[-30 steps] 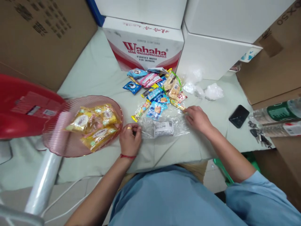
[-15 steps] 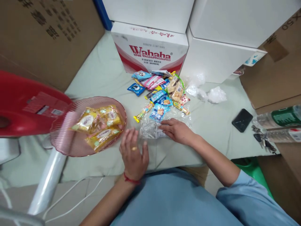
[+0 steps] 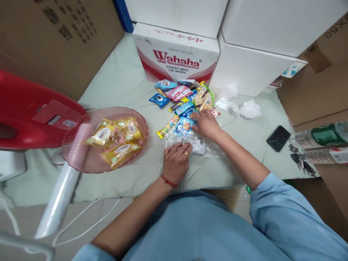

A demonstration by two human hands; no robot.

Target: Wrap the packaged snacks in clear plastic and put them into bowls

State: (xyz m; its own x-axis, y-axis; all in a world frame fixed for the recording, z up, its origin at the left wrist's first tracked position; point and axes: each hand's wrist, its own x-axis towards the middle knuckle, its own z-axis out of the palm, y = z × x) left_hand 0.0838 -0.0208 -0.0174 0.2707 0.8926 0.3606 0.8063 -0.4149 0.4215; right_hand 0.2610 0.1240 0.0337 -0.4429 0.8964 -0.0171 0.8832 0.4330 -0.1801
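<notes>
My left hand [image 3: 176, 165], with a ring and a red cord bracelet at the wrist, has its fingers bent over the near edge of a clear plastic bag [image 3: 199, 145] lying flat on the table. My right hand [image 3: 208, 125] is above the bag at the near side of a heap of snack packets [image 3: 181, 92], thumb and fingers apart. Beside its thumb lies a blue biscuit packet [image 3: 182, 126]. A yellow-ended stick packet [image 3: 168, 127] sits left of that. The right hand hides part of the heap.
At left, a pink ribbed plate [image 3: 77, 159] holds yellow wrapped packets [image 3: 121, 154], near a red container [image 3: 35, 112] and a plastic roll [image 3: 58, 199]. Behind stands a Wahaha box [image 3: 176, 54]. Crumpled clear plastic [image 3: 250, 109], a phone [image 3: 278, 138], keys [image 3: 301, 159] and bottles [image 3: 323, 134] lie right.
My left hand has moved right, from beside the plate onto the bag's near edge. My right hand has left the bag's edge and reached forward to the snack heap.
</notes>
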